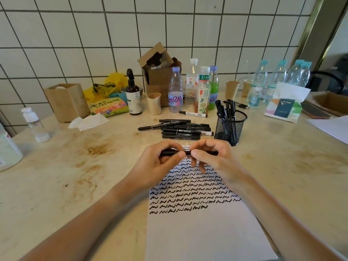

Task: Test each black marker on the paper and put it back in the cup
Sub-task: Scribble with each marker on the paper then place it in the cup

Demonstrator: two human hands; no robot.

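Marker (pixel 188 152) held level above the top edge of the paper (pixel 197 232), gripped at both ends. Left hand (pixel 160 162) curls its fingers round the left part of the barrel, thumb pressed on top near the middle. Right hand (pixel 211 157) pinches the right part between thumb and forefinger, the other fingers bent below it. Both hands cover most of the barrel; only a short black stretch shows between the thumbs, and another past the right hand. Cap on or off: cannot tell, both ends hidden. Paper carries many rows of black squiggles; its top rows are covered by the hands, its bottom edge cut off by the frame. Cup (pixel 230 127), black mesh, stands beyond the paper to the right and holds several markers upright. Pile (pixel 180 129) of black markers lies flat on the table (pixel 56 166) just left of the cup, overlapping too much to count. Bottles (pixel 195 89) stand behind the pile against the tiled wall.
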